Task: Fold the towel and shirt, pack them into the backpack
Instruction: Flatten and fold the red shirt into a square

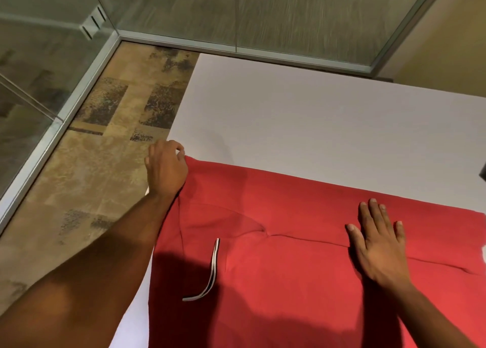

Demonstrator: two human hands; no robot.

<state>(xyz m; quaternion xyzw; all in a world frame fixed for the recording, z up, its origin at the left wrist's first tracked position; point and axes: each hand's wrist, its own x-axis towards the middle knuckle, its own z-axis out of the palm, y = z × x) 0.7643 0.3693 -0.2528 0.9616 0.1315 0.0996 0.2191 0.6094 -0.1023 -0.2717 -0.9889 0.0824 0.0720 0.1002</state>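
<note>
A red shirt (289, 255) lies spread across the near half of a white table (315, 126), with a black-and-white striped trim strip (213, 268) showing near its middle left. My left hand (165, 171) pinches the shirt's far left corner at the table's left edge. My right hand (378, 245) lies flat on the cloth with fingers straight, pressing it down right of centre, beside a crease. No towel or backpack is in view.
A patterned brown carpet floor (100, 163) lies left of the table. Glass partitions with metal frames (79, 89) run along the far side and the left. A small dark object (483, 172) shows at the right frame edge.
</note>
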